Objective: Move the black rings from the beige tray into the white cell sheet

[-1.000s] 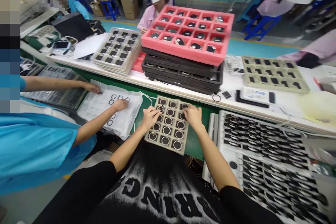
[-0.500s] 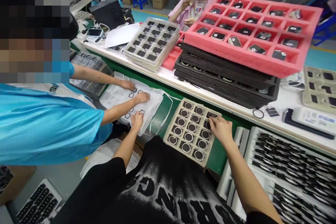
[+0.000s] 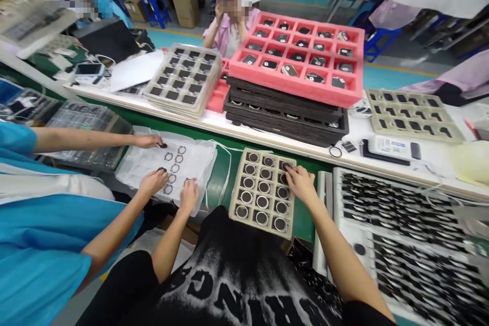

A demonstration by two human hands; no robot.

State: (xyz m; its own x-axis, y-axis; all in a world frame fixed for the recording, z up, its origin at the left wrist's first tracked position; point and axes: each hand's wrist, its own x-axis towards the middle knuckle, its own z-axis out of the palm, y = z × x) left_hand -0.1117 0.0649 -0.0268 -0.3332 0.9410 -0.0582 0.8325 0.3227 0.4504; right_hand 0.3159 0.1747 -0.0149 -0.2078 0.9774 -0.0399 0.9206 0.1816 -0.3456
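Observation:
My right hand (image 3: pixel 301 183) reaches over the upper right of a beige compartment tray (image 3: pixel 254 157). Its fingertips are closed at the edge of a metal ring (image 3: pixel 285 165) lying in the top right compartment. Rings with dark centres (image 3: pixel 263 187) sit in the other compartments, though my fingers partly cover one. My left hand (image 3: pixel 189 196) is at the right side of a white sheet (image 3: pixel 200 160), its fingers drawn together at a small dark piece that they mostly hide. Several thin rings (image 3: pixel 174 168) lie on that sheet, left of my left hand.
At the left, a co-worker's two hands (image 3: pixel 153 182) handle small dark pieces on the same sheet. Beyond stand stacked clear trays (image 3: pixel 183 79) and a red foam tray (image 3: pixel 298 56) on black foam trays (image 3: pixel 282 117). White trays with rows of dark parts (image 3: pixel 397 204) lie at the right.
The view has swung to the right. A ring now shows in the tray's top right compartment by my right hand. The co-worker's hands have moved left, apart from my left hand.

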